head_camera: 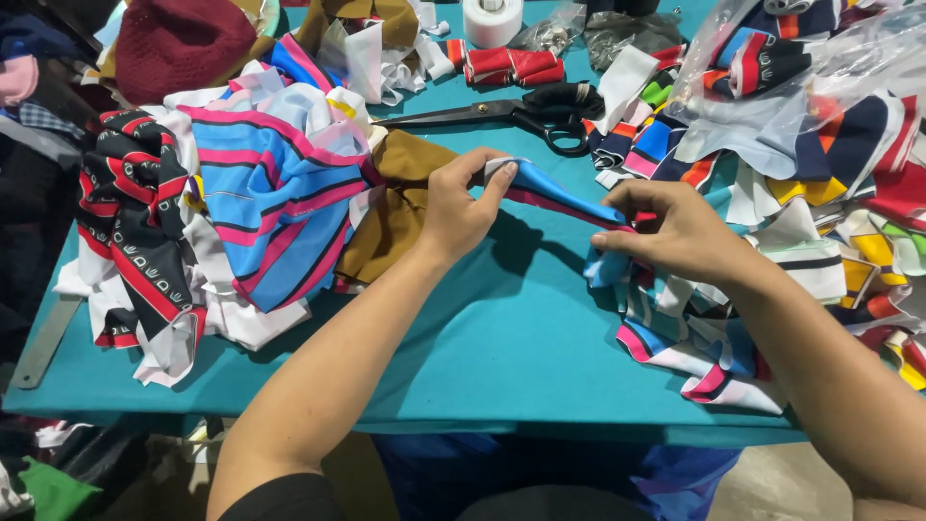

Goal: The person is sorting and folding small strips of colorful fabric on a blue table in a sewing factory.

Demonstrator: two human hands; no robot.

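Over the teal table (502,338), a blue fabric strip (564,198) with a pink edge is stretched between both hands. Its white end is pinched by the left hand (458,207); the other end is pinched by the right hand (675,232) — fingers closed on cloth. Striped scraps (280,193) are heaped at left, beside brown cloth (391,212). Black scissors (526,111) lie behind. At upper right, a clear plastic bag (772,87) is seen — folded striped pieces inside.

A blue strip (564,198) edged pink, black-handled scissors (540,114), a teal table (502,338), a brown cloth (391,207)
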